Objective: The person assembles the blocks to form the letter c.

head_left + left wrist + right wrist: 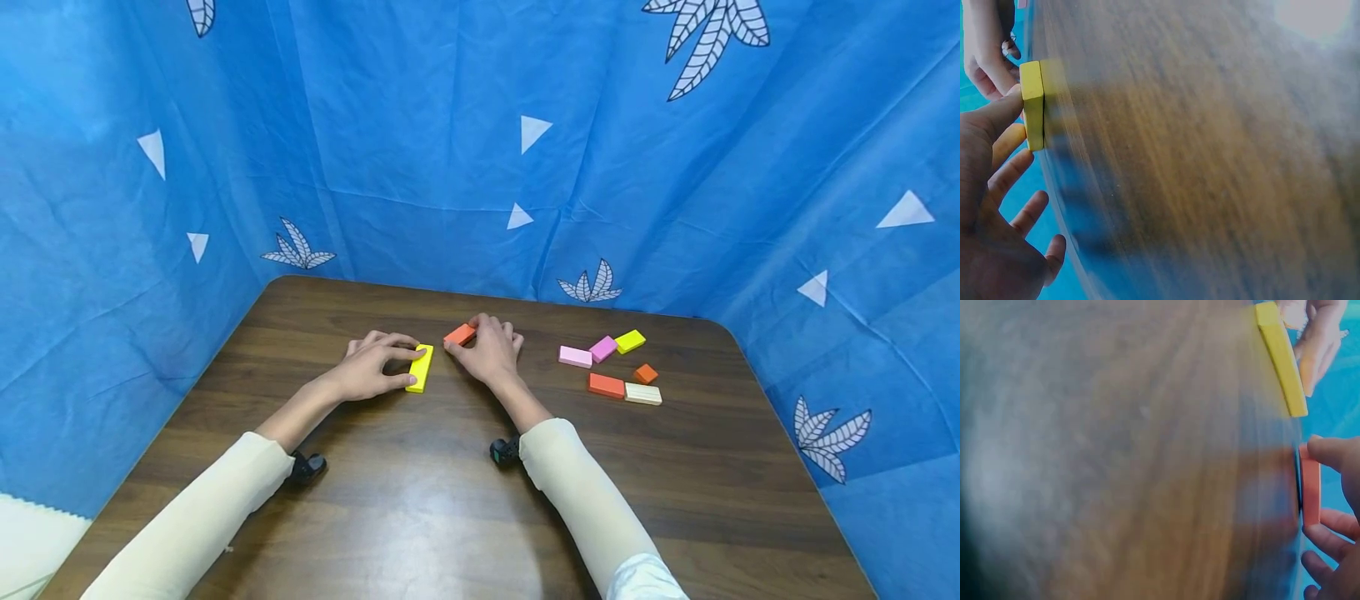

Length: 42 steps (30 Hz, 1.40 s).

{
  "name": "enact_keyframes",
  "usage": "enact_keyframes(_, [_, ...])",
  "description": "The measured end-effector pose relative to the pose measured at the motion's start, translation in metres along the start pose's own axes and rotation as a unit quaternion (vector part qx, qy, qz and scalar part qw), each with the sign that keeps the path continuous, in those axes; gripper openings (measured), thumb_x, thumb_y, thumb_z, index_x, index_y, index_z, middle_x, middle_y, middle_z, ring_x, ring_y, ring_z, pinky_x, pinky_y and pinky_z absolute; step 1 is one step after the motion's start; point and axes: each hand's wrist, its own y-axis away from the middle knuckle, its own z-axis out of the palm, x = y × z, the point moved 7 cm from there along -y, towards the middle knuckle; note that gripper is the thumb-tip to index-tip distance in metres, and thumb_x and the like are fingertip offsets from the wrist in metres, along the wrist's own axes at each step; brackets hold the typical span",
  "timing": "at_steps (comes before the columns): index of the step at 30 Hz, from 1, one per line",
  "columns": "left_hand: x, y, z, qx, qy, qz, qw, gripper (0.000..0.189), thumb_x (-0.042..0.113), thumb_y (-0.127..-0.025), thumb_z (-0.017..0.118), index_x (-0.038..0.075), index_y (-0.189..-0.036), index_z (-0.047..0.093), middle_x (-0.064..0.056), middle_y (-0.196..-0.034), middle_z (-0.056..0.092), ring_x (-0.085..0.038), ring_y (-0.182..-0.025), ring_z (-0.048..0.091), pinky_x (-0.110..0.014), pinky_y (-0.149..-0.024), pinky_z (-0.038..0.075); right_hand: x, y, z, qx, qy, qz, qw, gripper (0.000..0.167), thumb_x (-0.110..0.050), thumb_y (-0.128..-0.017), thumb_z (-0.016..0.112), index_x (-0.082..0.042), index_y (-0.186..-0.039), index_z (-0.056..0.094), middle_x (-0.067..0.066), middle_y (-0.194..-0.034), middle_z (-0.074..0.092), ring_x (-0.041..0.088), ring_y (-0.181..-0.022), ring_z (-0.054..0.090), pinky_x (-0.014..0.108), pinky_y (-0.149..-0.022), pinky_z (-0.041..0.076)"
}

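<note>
My left hand [369, 368] pinches a long yellow block [421, 369] by its two ends, thumb at the near end and a fingertip at the far end. In the left wrist view, the remaining fingers spread away from that yellow block [1033, 106]. To its right, my right hand [491, 354] holds an orange-red block [460, 335] between thumb and fingers. The right wrist view shows the thumb on one end of the orange-red block [1311, 486] and fingertips on the other. A small gap separates the two blocks.
Right of my hands lie a pale pink block [575, 357], a darker pink block [603, 348], a yellow block [630, 341], a small orange block [645, 373], a red block [606, 385] and a cream block [642, 394]. Blue curtain [450, 167] surrounds the wooden table [405, 500].
</note>
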Motion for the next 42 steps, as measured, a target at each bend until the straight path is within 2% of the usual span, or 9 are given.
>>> enact_keyframes(4, [-0.001,0.0,0.001,0.0,0.001,0.004,1.0,0.055,0.041,-0.1,0.078,0.028,-0.151,0.065,-0.001,-0.161,0.055,-0.033,-0.144,0.043,-0.064,-0.103,0.027,-0.003,-0.001,0.002,0.012,0.031,0.003,0.9994,0.066,-0.063,-0.091,0.08,-0.015,-0.133,0.063,0.008,-0.125,0.068,0.033,-0.116,0.052,0.057,-0.107,0.035])
enact_keyframes(9, [0.0,0.0,0.001,0.0,0.0,0.003,1.0,0.055,0.041,-0.1,0.078,0.029,-0.151,0.065,0.0,-0.161,0.055,-0.033,-0.144,0.043,-0.064,-0.104,0.026,-0.003,-0.001,0.004,0.017,0.034,0.006,0.9993,0.067,-0.066,-0.091,0.077,-0.015,-0.132,0.064,0.009,-0.125,0.069,0.034,-0.115,0.053,0.057,-0.107,0.036])
enact_keyframes(21, [-0.001,0.0,0.0,0.006,-0.003,0.002,1.0,0.054,0.041,-0.099,0.078,0.028,-0.151,0.065,0.0,-0.161,0.056,-0.033,-0.144,0.043,-0.064,-0.104,0.027,-0.002,-0.001,0.002,0.023,0.001,-0.02,0.9995,0.045,-0.046,-0.102,0.074,-0.017,-0.135,0.068,0.007,-0.129,0.072,0.034,-0.116,0.057,0.056,-0.105,0.036])
enact_keyframes(25, [-0.001,0.0,0.001,0.008,-0.004,0.002,1.0,0.055,0.041,-0.099,0.078,0.029,-0.151,0.065,0.001,-0.16,0.056,-0.032,-0.143,0.044,-0.062,-0.103,0.027,-0.005,-0.001,0.003,0.02,0.005,-0.026,0.9994,0.04,-0.042,-0.103,0.074,-0.019,-0.136,0.069,0.006,-0.123,0.072,0.032,-0.115,0.057,0.058,-0.108,0.035])
enact_keyframes(29, [-0.001,0.0,0.001,0.011,-0.003,0.003,0.9999,0.055,0.041,-0.098,0.079,0.029,-0.15,0.066,0.001,-0.16,0.056,-0.032,-0.143,0.044,-0.061,-0.102,0.027,-0.008,-0.001,0.003,0.017,0.008,-0.027,0.9994,0.038,-0.039,-0.103,0.074,-0.02,-0.135,0.069,0.005,-0.117,0.072,0.03,-0.112,0.057,0.058,-0.11,0.035])
enact_keyframes(36, [-0.001,0.0,0.003,0.008,-0.001,0.001,1.0,0.055,0.041,-0.099,0.078,0.028,-0.151,0.065,0.001,-0.161,0.056,-0.032,-0.144,0.044,-0.062,-0.102,0.028,-0.011,-0.001,0.007,0.009,0.003,-0.03,0.9995,0.038,-0.039,-0.104,0.072,-0.018,-0.136,0.068,0.006,-0.129,0.073,0.032,-0.118,0.058,0.056,-0.108,0.036])
enact_keyframes(42, [0.0,0.0,0.0,0.007,0.0,0.003,1.0,0.054,0.04,-0.099,0.079,0.027,-0.15,0.066,-0.001,-0.161,0.056,-0.033,-0.144,0.043,-0.063,-0.102,0.027,-0.015,-0.003,0.01,0.011,-0.006,-0.035,0.9993,0.038,-0.038,-0.105,0.072,-0.018,-0.136,0.068,0.006,-0.13,0.073,0.032,-0.118,0.057,0.056,-0.109,0.036])
